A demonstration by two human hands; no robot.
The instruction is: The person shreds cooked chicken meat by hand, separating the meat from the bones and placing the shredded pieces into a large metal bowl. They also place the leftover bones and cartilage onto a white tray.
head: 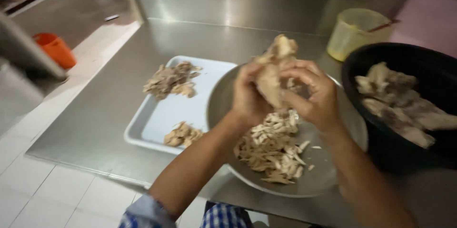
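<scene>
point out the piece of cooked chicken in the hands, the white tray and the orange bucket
piece of cooked chicken (272, 73), head view, on its pale middle between the two hands
white tray (209, 73), head view, on a bare part of its floor
orange bucket (57, 49), head view, on its side wall

Black tub (362, 61) at right cut off by frame edge, contents partly out of view. Motion blur softens both hands and chicken piece (273, 73) between them; finger placement unclear. Left hand (247, 97) hides near side of piece. Metal bowl (219, 99) rim partly hidden behind forearms. Yellow container (354, 33) contents indistinct.
</scene>
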